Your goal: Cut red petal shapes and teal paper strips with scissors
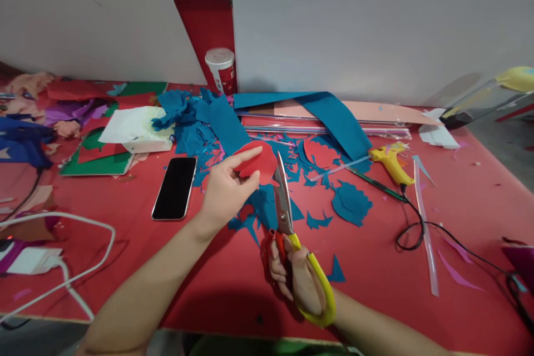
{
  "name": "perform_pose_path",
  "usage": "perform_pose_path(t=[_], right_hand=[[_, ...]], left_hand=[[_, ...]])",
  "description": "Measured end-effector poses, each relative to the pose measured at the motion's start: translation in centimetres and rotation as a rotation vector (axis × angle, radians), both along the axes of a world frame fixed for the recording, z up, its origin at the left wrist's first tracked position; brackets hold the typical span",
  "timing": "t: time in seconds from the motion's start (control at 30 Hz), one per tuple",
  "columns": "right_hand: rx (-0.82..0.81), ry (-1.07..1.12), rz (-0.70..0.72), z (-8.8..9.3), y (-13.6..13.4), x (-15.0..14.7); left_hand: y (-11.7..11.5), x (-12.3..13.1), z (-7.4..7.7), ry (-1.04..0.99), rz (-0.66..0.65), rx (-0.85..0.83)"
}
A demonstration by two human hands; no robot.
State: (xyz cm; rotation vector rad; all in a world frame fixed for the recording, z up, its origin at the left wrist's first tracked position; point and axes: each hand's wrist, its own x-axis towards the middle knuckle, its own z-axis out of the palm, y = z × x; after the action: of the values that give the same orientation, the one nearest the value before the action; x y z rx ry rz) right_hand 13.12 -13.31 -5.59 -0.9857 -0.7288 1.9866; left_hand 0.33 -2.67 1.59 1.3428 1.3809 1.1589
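Observation:
Between the thumb and fingers of my left hand [229, 189] is a red paper cutout [266, 162] with a curved outline. My right hand [296, 275] grips a pair of scissors [284, 206] with yellow and red handles. The blades point up beside the right edge of the cutout and look nearly closed. Below and around both hands lie blue paper scraps [267, 208]. A blue scalloped cutout [352, 203] rests to the right, and a red scalloped cutout [320, 153] lies farther back among the scraps.
A phone [175, 188] lies left of my left hand. A yellow glue gun [392, 162] with a black cord and a clear glue stick [426, 228] sit at right. Behind are a paper cup [221, 69] and blue paper strips [334, 117]. A white cable [110, 239] loops at left.

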Motion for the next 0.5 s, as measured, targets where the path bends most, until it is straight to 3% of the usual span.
perform_pose_path(t=[0.23, 0.5], right_hand=[[-0.004, 0.01, 0.029, -0.4, -0.2, 0.1], [-0.029, 0.007, 0.067, -0.4, -0.3, 0.4]], left_hand=[[0.1, -0.5, -0.4, -0.013, -0.024, 0.03], [0.3, -1.2, 1.0, 0.045, -0.061, -0.009]])
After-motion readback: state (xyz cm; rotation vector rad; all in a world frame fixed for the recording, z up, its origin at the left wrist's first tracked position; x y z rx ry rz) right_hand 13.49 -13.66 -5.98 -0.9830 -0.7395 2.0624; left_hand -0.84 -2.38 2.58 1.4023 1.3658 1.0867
